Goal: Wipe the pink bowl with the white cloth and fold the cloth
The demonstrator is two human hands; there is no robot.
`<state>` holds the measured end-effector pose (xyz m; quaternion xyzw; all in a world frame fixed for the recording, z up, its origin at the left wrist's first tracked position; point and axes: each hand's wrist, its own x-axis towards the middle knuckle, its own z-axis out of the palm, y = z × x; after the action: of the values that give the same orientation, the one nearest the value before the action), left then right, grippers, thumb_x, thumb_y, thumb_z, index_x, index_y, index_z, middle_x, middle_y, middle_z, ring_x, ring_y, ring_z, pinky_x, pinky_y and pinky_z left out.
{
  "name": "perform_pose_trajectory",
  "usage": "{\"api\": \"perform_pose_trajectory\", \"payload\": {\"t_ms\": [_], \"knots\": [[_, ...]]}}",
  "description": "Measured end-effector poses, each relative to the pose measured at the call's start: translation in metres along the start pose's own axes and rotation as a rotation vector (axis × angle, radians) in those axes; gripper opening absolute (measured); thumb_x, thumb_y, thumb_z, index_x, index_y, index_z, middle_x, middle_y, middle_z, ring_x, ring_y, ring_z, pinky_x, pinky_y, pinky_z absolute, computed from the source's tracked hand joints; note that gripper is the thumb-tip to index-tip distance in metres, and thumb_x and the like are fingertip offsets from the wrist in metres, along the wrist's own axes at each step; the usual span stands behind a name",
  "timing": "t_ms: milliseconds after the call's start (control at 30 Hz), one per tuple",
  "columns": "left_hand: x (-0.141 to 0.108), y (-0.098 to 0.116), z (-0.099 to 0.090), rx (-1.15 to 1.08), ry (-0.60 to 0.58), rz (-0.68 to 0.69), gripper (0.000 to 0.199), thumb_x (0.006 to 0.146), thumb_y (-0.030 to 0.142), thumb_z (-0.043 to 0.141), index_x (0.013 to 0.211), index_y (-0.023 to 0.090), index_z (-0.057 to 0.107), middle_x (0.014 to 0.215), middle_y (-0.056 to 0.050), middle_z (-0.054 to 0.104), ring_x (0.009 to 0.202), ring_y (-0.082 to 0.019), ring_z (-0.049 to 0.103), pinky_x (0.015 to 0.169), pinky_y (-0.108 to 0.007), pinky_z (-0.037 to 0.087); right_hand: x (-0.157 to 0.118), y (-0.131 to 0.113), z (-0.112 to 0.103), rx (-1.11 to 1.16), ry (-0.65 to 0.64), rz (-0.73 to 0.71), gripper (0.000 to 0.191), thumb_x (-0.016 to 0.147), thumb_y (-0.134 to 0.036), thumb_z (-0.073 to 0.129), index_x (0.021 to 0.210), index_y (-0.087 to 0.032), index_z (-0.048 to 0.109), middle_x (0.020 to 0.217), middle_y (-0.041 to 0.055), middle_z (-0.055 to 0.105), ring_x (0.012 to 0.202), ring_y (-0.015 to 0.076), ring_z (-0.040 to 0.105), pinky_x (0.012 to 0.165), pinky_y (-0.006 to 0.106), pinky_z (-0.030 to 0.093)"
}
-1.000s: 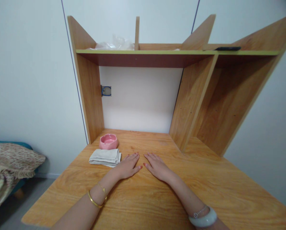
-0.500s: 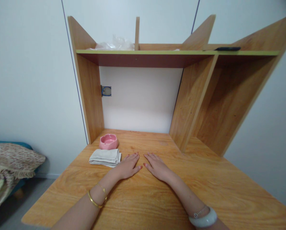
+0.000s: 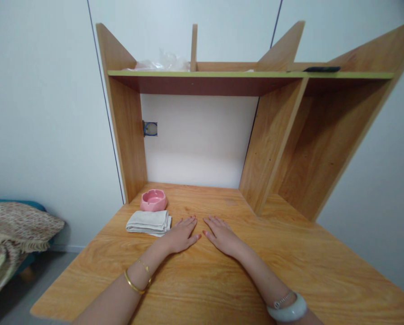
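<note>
My left hand (image 3: 180,234) lies flat, palm down, on the wooden desk (image 3: 202,280), holding nothing. Just left of it is a folded pale grey cloth (image 3: 147,221), close to the back of the hand. Behind the cloth stands a pink ashtray (image 3: 153,200) with an angular rim; no contents show in it. My right hand (image 3: 224,237) also rests palm down on the desk with nothing in it. The two thumbs point toward each other, a small gap between them.
A wooden hutch rises from the desk's back, its shelf (image 3: 202,76) edged in green. On it lie a clear plastic bag (image 3: 164,62) and a flat black object (image 3: 322,69). An open socket box (image 3: 150,129) is in the wall. At left, a patterned blanket (image 3: 19,225) covers blue furniture.
</note>
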<state>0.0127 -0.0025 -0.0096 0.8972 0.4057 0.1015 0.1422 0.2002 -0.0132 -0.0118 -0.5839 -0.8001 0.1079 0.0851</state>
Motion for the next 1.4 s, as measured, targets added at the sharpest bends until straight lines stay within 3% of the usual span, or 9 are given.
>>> {"api": "perform_pose_trajectory", "payload": {"t_ms": [500,1133,1300,1400], "knots": [[0.0002,0.0026,-0.0033,0.005,-0.038,-0.021,0.068,0.085,0.053,0.023,0.135,0.007,0.024,0.141,-0.014,0.019,0.131,-0.02,0.015,0.106,-0.035,0.013,-0.0012,-0.0011,-0.0018,0.005,-0.005,0.005,0.059,0.085,-0.047,0.025,0.133,-0.013,0.032,0.14,0.0115,0.026,0.13,0.0244,0.018,0.104,0.04,0.016],[-0.0016,0.0055,-0.0042,-0.04,0.002,-0.018,0.063,0.085,0.047,0.03,0.133,0.006,0.028,0.139,-0.016,0.023,0.13,-0.022,0.019,0.105,-0.037,0.015,-0.0002,0.0013,0.0016,0.015,0.012,0.005,0.059,0.085,-0.047,0.026,0.132,-0.013,0.033,0.14,0.0113,0.027,0.13,0.0252,0.019,0.104,0.041,0.016],[-0.0001,0.0027,0.0005,-0.073,0.081,0.018,0.058,0.084,0.043,0.036,0.13,0.008,0.034,0.136,-0.017,0.031,0.127,-0.023,0.027,0.104,-0.037,0.021,0.0005,0.0023,0.0026,0.003,0.017,0.002,0.057,0.085,-0.046,0.026,0.132,-0.014,0.033,0.139,0.0106,0.029,0.13,0.0244,0.019,0.104,0.04,0.016],[0.0043,-0.0015,-0.0041,-0.116,0.286,0.097,0.047,0.084,0.033,0.037,0.127,0.013,0.04,0.134,-0.012,0.039,0.125,-0.019,0.033,0.104,-0.034,0.024,0.0006,0.0022,0.002,0.006,0.01,-0.003,0.058,0.085,-0.047,0.026,0.132,-0.014,0.033,0.139,0.0111,0.029,0.13,0.0246,0.019,0.104,0.04,0.016]]}}
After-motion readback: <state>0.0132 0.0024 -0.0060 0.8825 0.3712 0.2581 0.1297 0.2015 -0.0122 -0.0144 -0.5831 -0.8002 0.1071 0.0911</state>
